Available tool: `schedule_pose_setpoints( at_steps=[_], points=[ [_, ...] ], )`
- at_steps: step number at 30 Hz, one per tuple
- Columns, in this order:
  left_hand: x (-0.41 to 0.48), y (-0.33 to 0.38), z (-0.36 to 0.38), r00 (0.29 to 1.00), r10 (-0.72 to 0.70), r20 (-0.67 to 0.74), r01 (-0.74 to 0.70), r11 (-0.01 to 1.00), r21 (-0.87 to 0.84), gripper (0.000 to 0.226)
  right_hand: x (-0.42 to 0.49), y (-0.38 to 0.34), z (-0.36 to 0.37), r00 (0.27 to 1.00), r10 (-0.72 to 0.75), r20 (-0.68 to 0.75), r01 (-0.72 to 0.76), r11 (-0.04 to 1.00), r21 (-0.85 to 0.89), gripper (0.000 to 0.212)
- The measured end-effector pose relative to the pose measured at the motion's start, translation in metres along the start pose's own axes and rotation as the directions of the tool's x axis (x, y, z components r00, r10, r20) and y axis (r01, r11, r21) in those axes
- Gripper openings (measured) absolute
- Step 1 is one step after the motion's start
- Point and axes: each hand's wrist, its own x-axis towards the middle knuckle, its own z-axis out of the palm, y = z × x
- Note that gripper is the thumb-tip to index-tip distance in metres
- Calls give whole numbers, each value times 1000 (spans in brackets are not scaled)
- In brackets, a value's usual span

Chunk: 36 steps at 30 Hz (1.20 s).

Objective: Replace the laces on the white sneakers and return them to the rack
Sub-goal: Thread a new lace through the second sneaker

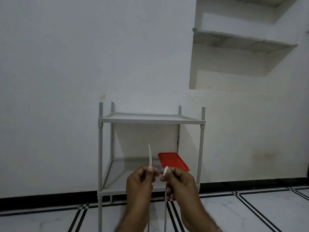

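My left hand pinches one end of a white lace, whose tip stands up above the fingers. The lace's other end is pinched by my right hand, and its strand hangs down between my wrists out of the frame. Both hands are raised side by side in front of the grey two-tier rack. No white sneakers are in view.
A red flat lid or tray lies on the rack's lower shelf. The rack stands against a white wall on a white tiled floor with black stripes. Built-in wall shelves sit up at the right.
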Motion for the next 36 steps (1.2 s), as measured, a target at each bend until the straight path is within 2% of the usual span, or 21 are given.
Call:
schedule_pose_setpoints(
  at_steps=[5, 10, 14, 22, 24, 26, 28, 30, 32, 34, 36],
  points=[
    [3, 6, 0, 1000, -11, 4, 11, 999, 30, 8, 5, -7, 2, 999, 17, -41, -16, 999, 32, 18],
    [9, 10, -3, 999, 14, 31, -16, 997, 73, 11, 9, -12, 3, 999, 1, -35, -1, 1000, 20, 20],
    [10, 13, -6, 998, 20, 56, -25, 997, 73, 12, 9, -10, 2, 999, -13, 30, 13, 1000, -8, 19],
    [10, 6, -12, 988, -14, 155, 11, 1000, 20, 14, 6, 7, 5, 976, 148, 161, -162, 984, 80, 24],
    [9, -7, -18, 970, -58, 234, 47, 998, 52, 24, 9, 8, 5, 977, 141, 159, -156, 984, 91, 24],
    [1, -22, -26, 908, -137, 396, 100, 989, 111, 34, 15, 5, 3, 981, 126, 151, -137, 988, 68, 24],
    [-6, -39, -34, 873, -199, 445, 139, 977, 165, 32, 19, 9, -3, 983, 131, 130, -132, 991, 3, 23],
    [-7, -51, -37, 899, -235, 369, 215, 972, 95, 26, 18, 23, -8, 989, 127, 82, -121, 990, -66, 24],
    [-4, -57, -36, 921, -254, 296, 288, 954, -78, 23, 6, 45, -13, 987, 157, 34, -153, 983, -100, 25],
    [1, -61, -31, 935, -249, 252, 311, 918, -247, 22, -15, 71, -17, 972, 208, 109, -197, 975, -103, 29],
    [3, -64, -24, 940, -254, 227, 319, 889, -328, 22, -38, 95, -14, 935, 262, 240, -236, 962, -135, 28]
  ],
)
